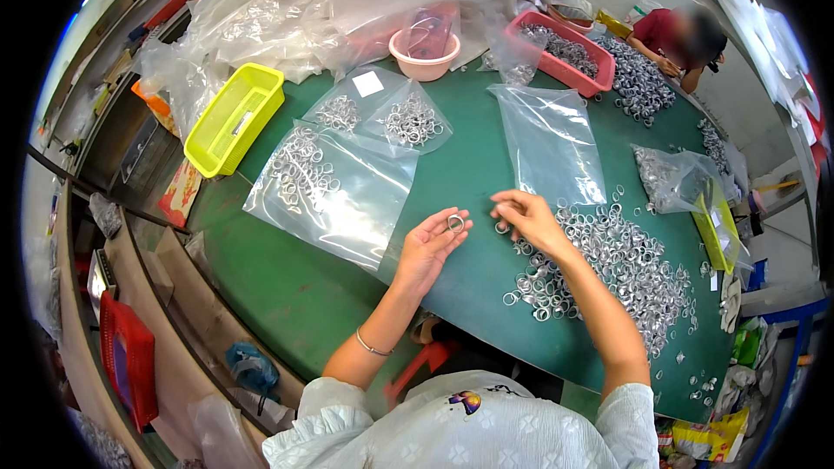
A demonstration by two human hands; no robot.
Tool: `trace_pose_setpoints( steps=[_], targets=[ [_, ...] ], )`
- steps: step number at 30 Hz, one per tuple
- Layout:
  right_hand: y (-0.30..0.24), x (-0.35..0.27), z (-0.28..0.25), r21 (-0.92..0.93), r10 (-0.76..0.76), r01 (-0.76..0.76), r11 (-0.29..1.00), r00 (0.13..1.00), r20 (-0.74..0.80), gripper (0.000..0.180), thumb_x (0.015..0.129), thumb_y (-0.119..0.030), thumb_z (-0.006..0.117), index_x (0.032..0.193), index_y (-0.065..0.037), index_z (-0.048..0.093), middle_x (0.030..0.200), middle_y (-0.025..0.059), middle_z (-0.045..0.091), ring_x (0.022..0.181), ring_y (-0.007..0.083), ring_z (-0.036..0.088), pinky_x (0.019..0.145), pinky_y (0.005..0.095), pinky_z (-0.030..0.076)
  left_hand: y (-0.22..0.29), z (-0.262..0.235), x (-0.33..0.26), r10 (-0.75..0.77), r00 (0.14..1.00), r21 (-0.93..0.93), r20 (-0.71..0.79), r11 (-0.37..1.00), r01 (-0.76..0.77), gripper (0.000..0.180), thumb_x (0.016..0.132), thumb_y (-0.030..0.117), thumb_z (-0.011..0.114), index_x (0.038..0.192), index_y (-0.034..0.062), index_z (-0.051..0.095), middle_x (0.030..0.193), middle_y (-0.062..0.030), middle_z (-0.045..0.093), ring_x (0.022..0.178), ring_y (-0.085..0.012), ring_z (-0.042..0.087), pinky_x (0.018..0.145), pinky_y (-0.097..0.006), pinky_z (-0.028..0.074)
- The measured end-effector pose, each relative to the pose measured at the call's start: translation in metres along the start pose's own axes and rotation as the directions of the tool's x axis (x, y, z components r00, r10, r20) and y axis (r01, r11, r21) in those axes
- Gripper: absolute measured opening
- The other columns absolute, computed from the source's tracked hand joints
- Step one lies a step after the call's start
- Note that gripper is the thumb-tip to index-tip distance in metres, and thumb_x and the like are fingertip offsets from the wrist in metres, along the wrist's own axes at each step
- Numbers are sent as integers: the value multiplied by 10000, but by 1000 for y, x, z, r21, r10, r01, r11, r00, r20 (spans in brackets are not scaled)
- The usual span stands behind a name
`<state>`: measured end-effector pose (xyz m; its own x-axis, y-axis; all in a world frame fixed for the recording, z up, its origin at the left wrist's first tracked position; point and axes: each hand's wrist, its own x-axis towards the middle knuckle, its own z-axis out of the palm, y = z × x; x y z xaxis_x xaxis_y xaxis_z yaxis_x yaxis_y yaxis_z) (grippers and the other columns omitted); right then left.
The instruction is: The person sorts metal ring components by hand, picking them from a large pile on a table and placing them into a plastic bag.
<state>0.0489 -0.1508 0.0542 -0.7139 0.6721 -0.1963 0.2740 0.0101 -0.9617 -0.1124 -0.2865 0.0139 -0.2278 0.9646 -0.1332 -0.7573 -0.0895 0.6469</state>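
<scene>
A green table (486, 174) fills most of the view, its far end crowded and its left edge running beside low wooden shelving (104, 104) and a red crate (130, 356) on the floor. At the far right corner another person (682, 39) in a red top bends over the table. Crumpled clear plastic sheeting (287, 9) is heaped along the far side. Nearer lies a large clear bag (334, 191) holding a scatter of silver rings in its upper left part, and just behind it are two smaller clear bags (387, 113), each with a cluster of rings. An almost flat clear bag (552, 143) lies to the right of centre. A yellow rectangular tray (234, 117) sits at the left edge, a second yellow tray (717, 226) at the right edge under plastic, a pink tray (565, 56) full of rings at the far right, and a round pink bowl (424, 56) at the far centre. A broad pile of loose silver rings (621, 269) spreads on the table before the person's right side. The left hand (427, 247) is turned palm up, its fingertips holding a single silver ring (455, 223) above the table. The right hand (528, 219) rests at the pile's near-left edge, fingers curled in and pinched close together; what they grip cannot be made out.
</scene>
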Motion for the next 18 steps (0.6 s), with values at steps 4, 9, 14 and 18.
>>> trace_pose_setpoints(
  steps=[4,9,14,18],
  targets=[
    [16,48,32,-171,-143,129,977,987,-72,287,850,-113,553,1118,-13,533,951,73,588,718,111,558,533,233,476,7,0,-3,88,985,132,-147,989,-69,291,841,-23,525,1131,-42,504,1097,-131,551,1009,-201,549,861,-288,467],
    [7,114,63,-731,-671,427,533,739,-58,393,734,-33,602,1118,-20,519,1032,134,517,923,283,522,789,381,442,9,-20,-8,296,924,552,-244,825,-119,223,838,-2,542,1060,-3,562,826,-4,507,692,-65,478,636,-185,409],
    [6,161,71,-893,-657,368,260,745,116,384,700,-22,571,1082,-10,528,1071,142,502,990,301,477,826,377,392,32,-40,3,485,867,870,-116,471,-147,217,835,81,580,1040,9,571,658,31,482,554,-37,382,490,-201,312],
    [15,170,70,-878,-711,400,261,695,105,357,692,-38,581,1046,-15,542,1050,141,510,978,291,477,815,385,386,79,-40,36,529,834,967,-159,252,24,298,831,201,608,1034,-9,551,619,-93,541,553,-174,488,522,-304,388]
  ],
)
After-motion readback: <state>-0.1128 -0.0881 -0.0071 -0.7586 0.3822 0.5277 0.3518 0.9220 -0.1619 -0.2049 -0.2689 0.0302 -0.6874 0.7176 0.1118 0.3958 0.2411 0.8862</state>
